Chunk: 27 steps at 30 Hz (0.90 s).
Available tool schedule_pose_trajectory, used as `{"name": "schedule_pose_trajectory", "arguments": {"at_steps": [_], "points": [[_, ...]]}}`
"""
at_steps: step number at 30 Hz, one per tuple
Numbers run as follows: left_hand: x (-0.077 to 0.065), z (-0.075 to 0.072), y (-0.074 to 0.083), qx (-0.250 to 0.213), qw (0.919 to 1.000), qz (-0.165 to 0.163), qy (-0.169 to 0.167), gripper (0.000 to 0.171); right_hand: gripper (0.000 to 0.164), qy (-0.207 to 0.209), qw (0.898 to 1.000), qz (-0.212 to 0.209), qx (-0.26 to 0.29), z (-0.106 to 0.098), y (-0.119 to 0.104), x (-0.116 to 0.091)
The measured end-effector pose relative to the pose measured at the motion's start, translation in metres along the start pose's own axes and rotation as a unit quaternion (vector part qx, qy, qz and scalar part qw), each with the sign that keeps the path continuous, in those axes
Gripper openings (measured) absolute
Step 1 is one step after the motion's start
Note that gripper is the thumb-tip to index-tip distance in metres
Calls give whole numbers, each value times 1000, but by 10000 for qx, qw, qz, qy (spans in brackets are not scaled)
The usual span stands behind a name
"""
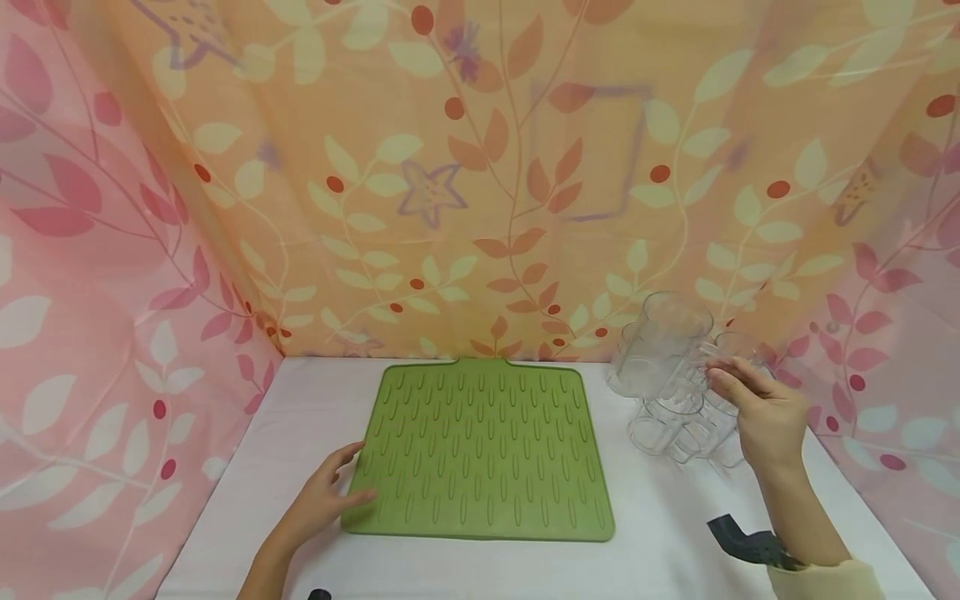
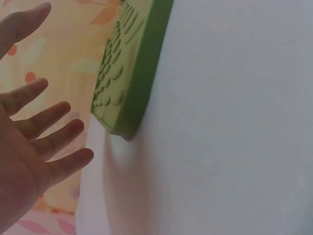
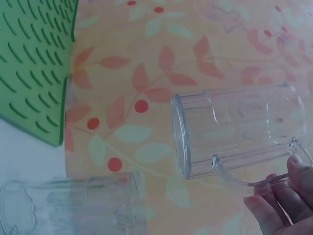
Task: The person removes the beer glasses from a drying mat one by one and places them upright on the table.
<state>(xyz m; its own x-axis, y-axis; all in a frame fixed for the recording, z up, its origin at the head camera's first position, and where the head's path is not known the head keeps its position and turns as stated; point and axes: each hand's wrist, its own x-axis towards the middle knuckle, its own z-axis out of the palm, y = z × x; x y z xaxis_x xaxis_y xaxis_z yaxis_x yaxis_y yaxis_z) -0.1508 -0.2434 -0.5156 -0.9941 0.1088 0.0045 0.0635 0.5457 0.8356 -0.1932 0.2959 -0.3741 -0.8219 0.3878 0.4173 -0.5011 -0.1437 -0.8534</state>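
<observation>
My right hand [image 1: 772, 417] pinches the handle of a clear mug [image 3: 239, 132] between thumb and fingers. In the head view this mug [image 1: 670, 333] is tilted and overlaps a cluster of clear mugs [image 1: 651, 433] on the table's right side. Another clear mug [image 3: 83, 205] shows at the lower left of the right wrist view. At the left edge of a green ribbed mat [image 1: 487, 450], my left hand [image 1: 318, 500] has its fingers spread, thumb over the mat's near left corner. Nothing is in its palm [image 2: 24, 152] in the left wrist view.
The mat lies flat on a white-covered table [image 1: 300, 408]. Behind it hangs an orange leaf-patterned cloth [image 1: 480, 208], with pink cloth [image 1: 97, 350] at both sides. A dark strap [image 1: 742, 542] sits at my right wrist.
</observation>
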Motion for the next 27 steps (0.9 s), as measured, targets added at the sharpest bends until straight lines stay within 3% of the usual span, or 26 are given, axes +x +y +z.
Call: {"name": "schedule_pose_trajectory", "arguments": {"at_steps": [6,11,19,27], "points": [[-5,-1,0,207,9991,-349,-143,85,35,93,9993,-304,172,-9,-4,7],[-9,0,-3,242,9984,-439,-277,90,35,388,9980,-355,352,-15,-6,12],[-14,4,-10,527,9981,-20,-331,94,36,728,9960,-435,279,-29,-5,17],[-16,5,-13,913,9950,101,-386,98,36,793,9929,-710,527,-39,-8,22]]}}
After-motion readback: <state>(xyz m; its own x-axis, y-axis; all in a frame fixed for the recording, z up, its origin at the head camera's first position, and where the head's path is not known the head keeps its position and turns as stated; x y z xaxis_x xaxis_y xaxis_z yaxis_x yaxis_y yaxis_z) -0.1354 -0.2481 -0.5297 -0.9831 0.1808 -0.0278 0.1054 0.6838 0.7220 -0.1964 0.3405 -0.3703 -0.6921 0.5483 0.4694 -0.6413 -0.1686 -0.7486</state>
